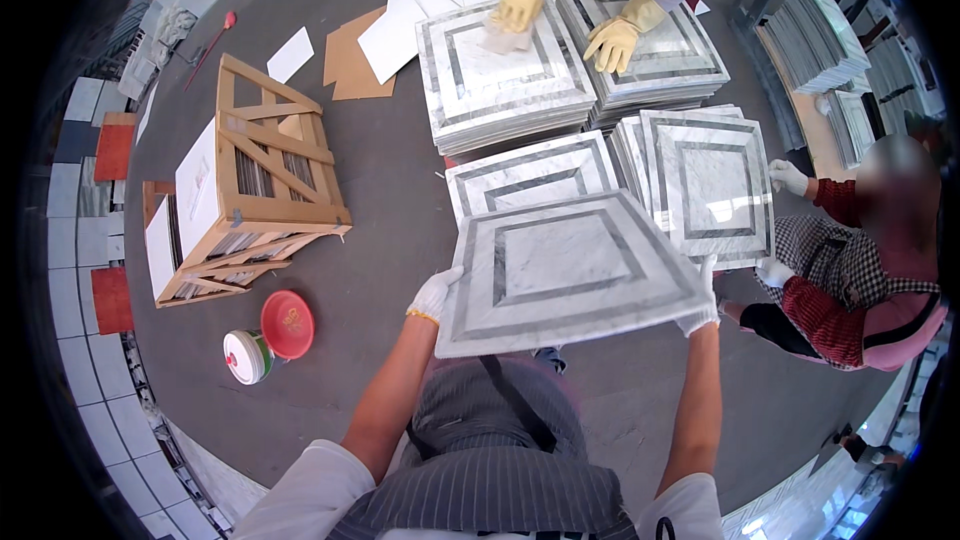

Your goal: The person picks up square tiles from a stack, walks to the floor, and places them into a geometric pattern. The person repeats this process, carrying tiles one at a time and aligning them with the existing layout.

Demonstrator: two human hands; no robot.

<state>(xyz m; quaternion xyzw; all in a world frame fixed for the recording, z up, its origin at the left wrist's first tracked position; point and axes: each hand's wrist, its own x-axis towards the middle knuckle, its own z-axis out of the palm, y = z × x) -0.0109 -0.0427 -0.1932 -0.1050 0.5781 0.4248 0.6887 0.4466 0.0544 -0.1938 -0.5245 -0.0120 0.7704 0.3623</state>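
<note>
A square marble tile (570, 260), white with two grey inlaid frames, is held up in front of my body. My left hand (436, 296), in a white glove, grips its left edge. On the opposite edge my right hand (703, 302), gloved the same way, is closed round the side; the tile hides part of its fingers. Just beyond it a similar tile (540, 172) lies tilted, partly covered by mine. To the right, a co-worker's white-gloved hands (790, 177) hold another framed tile (708, 180) upright against others.
Two tile stacks (520, 135) stand ahead, where another person's yellow-gloved hands (615, 43) rest, one wiping with a cloth. A wooden crate (275, 205) is at left, near a red basin (287, 324) and a white bucket (246, 357). Cardboard sheets (355, 58) lie on the floor.
</note>
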